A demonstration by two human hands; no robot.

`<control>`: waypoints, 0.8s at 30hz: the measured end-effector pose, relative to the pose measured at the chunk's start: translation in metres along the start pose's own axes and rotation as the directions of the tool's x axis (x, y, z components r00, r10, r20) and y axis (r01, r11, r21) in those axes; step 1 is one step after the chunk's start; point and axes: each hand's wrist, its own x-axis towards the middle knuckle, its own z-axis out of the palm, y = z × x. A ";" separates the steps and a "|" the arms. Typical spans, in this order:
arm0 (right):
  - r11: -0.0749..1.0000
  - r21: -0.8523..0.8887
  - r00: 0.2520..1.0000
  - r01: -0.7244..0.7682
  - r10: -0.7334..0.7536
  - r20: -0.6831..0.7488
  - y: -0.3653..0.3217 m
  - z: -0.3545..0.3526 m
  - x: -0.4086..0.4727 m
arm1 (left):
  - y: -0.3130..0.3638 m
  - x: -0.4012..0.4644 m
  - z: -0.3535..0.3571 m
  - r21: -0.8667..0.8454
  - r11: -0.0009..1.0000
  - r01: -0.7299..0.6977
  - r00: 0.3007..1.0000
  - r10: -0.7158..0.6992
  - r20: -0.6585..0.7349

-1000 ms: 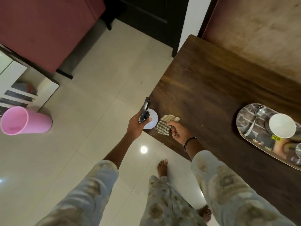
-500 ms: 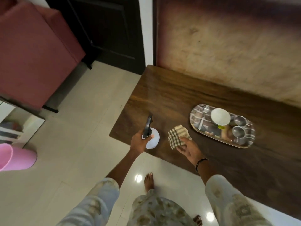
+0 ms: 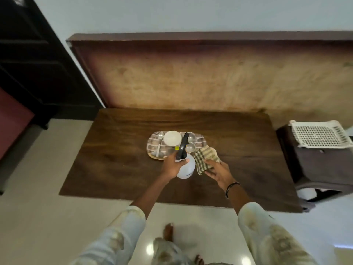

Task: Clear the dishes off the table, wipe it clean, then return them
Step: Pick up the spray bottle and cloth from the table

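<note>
A dark wooden table fills the middle of the view. On it lies a shiny metal tray holding a white bowl, a spoon and small steel cups. My left hand grips a white spray bottle with a black trigger head, held just in front of the tray. My right hand holds a checked cloth above the table, right of the bottle. The bottle hides part of the tray.
A brown panel rises behind the table. At the right stands a dark stool with a white perforated basket on top. A dark door and a red sofa are at the left. Pale tiled floor lies around.
The view has swung right and pulled back, so the whole table shows. Both hands have moved right along the table with the bottle and cloth and are now next to the tray.
</note>
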 end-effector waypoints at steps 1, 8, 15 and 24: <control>1.000 0.011 1.000 0.013 -0.013 -0.013 -0.011 -0.017 0.002 | 0.013 0.007 0.017 0.010 1.000 -0.020 0.999 0.019 0.025; 0.991 0.098 0.987 0.092 -0.078 -0.144 -0.082 -0.120 0.039 | 0.095 0.064 0.124 0.047 0.994 -0.102 0.986 0.095 0.139; 0.987 0.125 0.965 0.101 -0.066 -0.255 -0.142 -0.211 0.083 | 0.161 0.131 0.220 0.032 0.996 -0.082 0.975 0.074 0.212; 0.984 0.128 0.926 0.127 -0.071 -0.372 -0.191 -0.333 0.112 | 0.232 0.177 0.343 0.017 0.998 -0.065 0.949 0.056 0.311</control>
